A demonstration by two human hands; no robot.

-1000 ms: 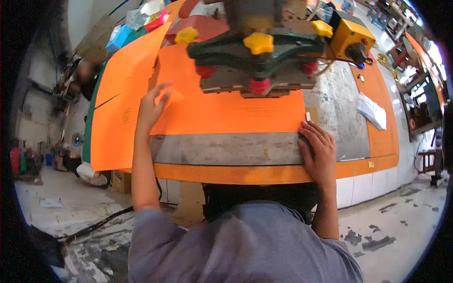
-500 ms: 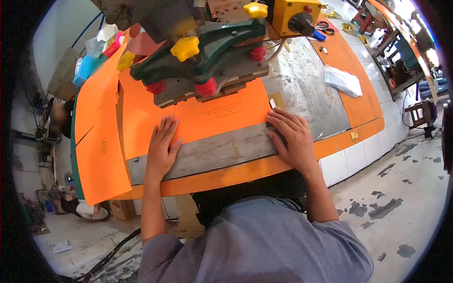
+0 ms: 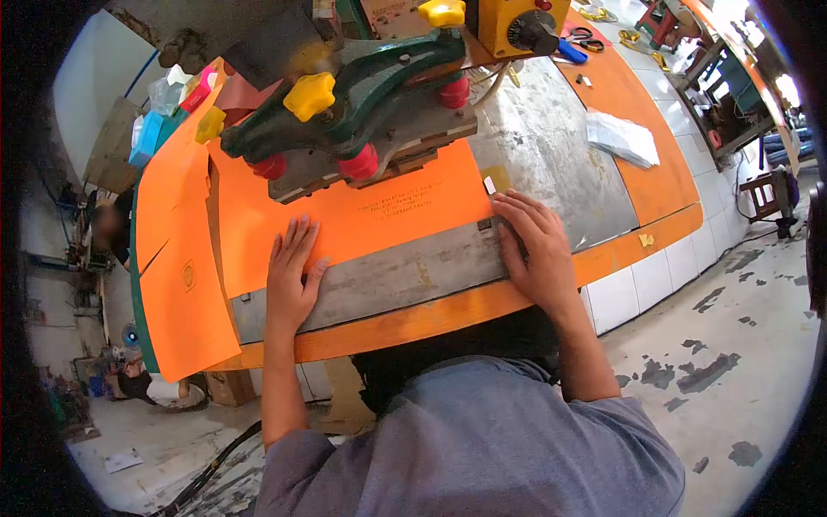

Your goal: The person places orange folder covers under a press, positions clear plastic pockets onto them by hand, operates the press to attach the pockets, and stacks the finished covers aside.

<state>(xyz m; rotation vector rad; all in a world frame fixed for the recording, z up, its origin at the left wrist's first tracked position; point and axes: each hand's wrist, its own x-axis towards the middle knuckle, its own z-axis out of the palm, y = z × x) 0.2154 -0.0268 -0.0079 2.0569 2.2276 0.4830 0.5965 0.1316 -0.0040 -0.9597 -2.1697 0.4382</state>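
Observation:
An orange sheet (image 3: pixel 345 228) with small lines of printed text lies on a grey metal plate (image 3: pixel 379 289), partly under a press head (image 3: pixel 345 129) with yellow star knobs and red collars. My left hand (image 3: pixel 295 274) rests flat, its fingertips on the sheet's lower left part and its fingers loosely extended. At the sheet's right edge, my right hand (image 3: pixel 538 248) lies palm down on the plate with the fingers stretched out, holding nothing. Just left of its thumb sits a small dark stop (image 3: pixel 485 225), and a small white piece (image 3: pixel 490 185) is near its fingertips.
More orange sheets (image 3: pixel 185 284) lie at the left, one with a small emblem. A yellow control box (image 3: pixel 517 30) stands behind the press. Scissors (image 3: pixel 586 39), a blue-handled tool (image 3: pixel 571 52) and folded white paper (image 3: pixel 622 138) are at the right. A person (image 3: pixel 159 388) is at lower left.
My right hand has shifted slightly right, its thumb drawn in from the sheet's edge, exposing the small dark stop. My left hand stays on the sheet. The whole view has shifted a little.

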